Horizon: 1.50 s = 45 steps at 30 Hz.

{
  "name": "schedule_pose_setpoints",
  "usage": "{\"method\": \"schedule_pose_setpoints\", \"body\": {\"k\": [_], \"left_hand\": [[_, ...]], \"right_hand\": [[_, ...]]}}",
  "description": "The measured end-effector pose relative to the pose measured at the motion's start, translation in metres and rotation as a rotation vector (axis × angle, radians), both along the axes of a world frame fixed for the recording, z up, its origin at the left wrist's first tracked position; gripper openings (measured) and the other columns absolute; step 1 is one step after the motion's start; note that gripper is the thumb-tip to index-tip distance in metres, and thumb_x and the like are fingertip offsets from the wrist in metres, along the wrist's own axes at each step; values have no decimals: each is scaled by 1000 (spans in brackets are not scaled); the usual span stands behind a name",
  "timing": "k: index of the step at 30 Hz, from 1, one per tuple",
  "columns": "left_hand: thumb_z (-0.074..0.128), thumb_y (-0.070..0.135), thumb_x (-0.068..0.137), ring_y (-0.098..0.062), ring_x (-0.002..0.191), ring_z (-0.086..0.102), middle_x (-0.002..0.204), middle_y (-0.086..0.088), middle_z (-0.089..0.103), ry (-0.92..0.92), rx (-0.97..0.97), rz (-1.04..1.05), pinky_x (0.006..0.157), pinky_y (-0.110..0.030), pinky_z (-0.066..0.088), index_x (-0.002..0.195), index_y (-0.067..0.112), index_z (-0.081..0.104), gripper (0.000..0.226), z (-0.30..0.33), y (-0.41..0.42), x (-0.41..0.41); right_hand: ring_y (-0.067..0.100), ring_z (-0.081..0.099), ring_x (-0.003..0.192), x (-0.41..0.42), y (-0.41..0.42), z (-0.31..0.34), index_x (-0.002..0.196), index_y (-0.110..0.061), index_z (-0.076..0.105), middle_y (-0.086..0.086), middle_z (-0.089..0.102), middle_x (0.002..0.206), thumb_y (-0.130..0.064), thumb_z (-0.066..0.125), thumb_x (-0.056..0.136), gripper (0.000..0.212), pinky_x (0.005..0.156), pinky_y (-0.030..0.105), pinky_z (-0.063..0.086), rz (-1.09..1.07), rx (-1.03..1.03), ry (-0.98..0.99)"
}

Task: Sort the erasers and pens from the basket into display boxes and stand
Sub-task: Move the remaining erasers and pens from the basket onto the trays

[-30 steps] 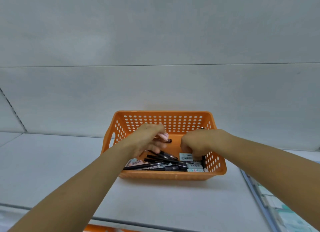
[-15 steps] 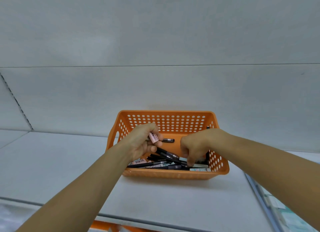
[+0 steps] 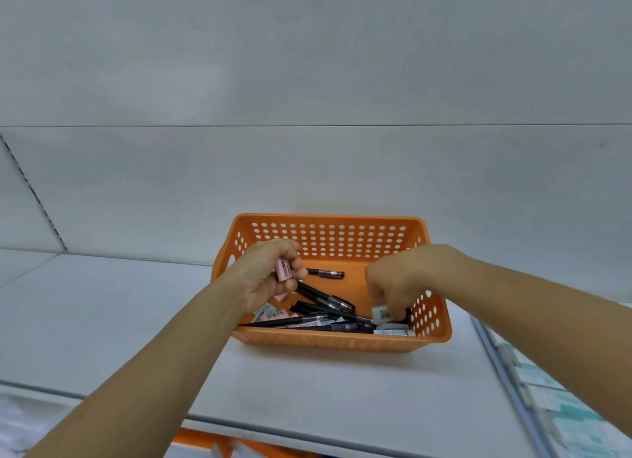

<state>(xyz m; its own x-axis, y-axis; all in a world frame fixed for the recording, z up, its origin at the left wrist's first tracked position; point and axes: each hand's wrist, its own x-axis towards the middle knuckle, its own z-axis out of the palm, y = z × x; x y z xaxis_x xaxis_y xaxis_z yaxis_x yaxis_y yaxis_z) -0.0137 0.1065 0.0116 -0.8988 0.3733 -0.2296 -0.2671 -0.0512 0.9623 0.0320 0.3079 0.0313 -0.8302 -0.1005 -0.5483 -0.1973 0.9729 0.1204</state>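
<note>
I noted the orange perforated plastic basket (image 3: 328, 341) standing on a pale grey shelf (image 3: 102, 321), close to the grey back panel. Inside it lay several black pens with grey-banded caps (image 3: 325, 298), crossed over one another toward the near wall, with one short black pen (image 3: 326, 273) apart on the bare orange floor. Small rectangular erasers in pink and pale blue wrappers (image 3: 273, 315) lay among and under the pens along the near side.

The left hand (image 3: 265, 276) was over the basket's left half, its fingers curled around a pink rectangular eraser (image 3: 284, 269). The right hand (image 3: 398, 281) reached down into the right corner, fingers bent and pinching a pale blue-and-white eraser (image 3: 382, 313) just above the pile.

At the right edge I recorded a blurred row of pale teal and white packets (image 3: 564, 413) on a lower level.
</note>
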Motion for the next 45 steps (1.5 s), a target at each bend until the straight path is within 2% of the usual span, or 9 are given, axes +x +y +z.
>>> {"method": "schedule_pose_setpoints", "body": {"k": [5, 17, 19, 23, 27, 32, 39, 42, 45], "left_hand": [[49, -1, 88, -16, 56, 59, 65, -7, 57, -20, 29, -5, 40, -22, 44, 108, 8, 54, 23, -4, 2, 2], [50, 1, 91, -15, 55, 57, 65, -7, 57, 5, 44, 4, 39, -21, 44, 105, 5, 55, 16, 3, 7, 15], [55, 10, 94, -14, 55, 58, 67, -6, 58, 23, 31, -12, 41, -21, 45, 99, 5, 56, 6, 5, 9, 19], [63, 26, 92, -15, 60, 58, 73, -7, 60, -1, 108, -15, 46, -22, 49, 104, 8, 58, 22, 9, 24, 36], [50, 5, 94, -19, 67, 60, 85, -14, 57, -6, 158, -115, 54, -25, 53, 117, 4, 49, 23, 21, 51, 68], [39, -10, 91, -21, 67, 62, 94, -16, 58, 137, 62, -317, 54, -27, 54, 123, 8, 50, 39, 31, 104, 132], [42, 22, 97, -14, 71, 51, 91, -5, 58, 471, -442, -644, 61, -28, 41, 116, 33, 44, 23, -4, 224, 199], [46, 25, 96, -11, 67, 53, 89, 3, 51, 559, -536, -683, 62, -27, 42, 121, 31, 42, 26, -21, 283, 199], [49, 19, 94, -21, 86, 59, 109, -4, 55, 684, -624, -685, 75, -35, 48, 124, 25, 42, 31, -33, 335, 192]], "right_hand": [[10, 60, 77, 6, -3, -7, 104, -20, 62, -3, 64, 96, -36, 74, 81, 31, 66, 24, 49, 9, 14, -1], [9, 60, 70, 5, 7, -14, 87, -19, 65, -6, 63, 80, -35, 63, 89, 16, 67, 24, 51, 48, -130, 107], [12, 63, 72, 7, 10, -10, 89, -16, 67, -3, 66, 82, -33, 61, 90, 18, 64, 25, 51, 79, -216, 213], [11, 60, 62, 32, 20, 18, 73, -16, 62, -4, 64, 71, -29, 61, 91, 22, 54, 25, 45, 66, -562, 394], [7, 47, 48, 84, 46, 34, 70, -6, 57, -8, 55, 52, -17, 62, 91, 25, 48, 23, 37, -61, -877, 403], [14, 47, 43, 151, 121, 33, 76, -3, 60, 0, 64, 57, -13, 58, 92, 19, 45, 22, 33, -311, -947, 420], [17, 45, 44, 237, 258, -5, 73, 2, 57, 16, 68, 66, -12, 59, 91, 23, 44, 23, 33, -657, -773, 433], [19, 47, 47, 260, 291, -27, 76, 6, 58, 14, 68, 65, -15, 59, 91, 26, 48, 28, 37, -731, -708, 392], [15, 46, 44, 266, 309, -40, 73, 0, 58, 6, 65, 56, -15, 57, 91, 24, 47, 26, 36, -763, -711, 412]]}}
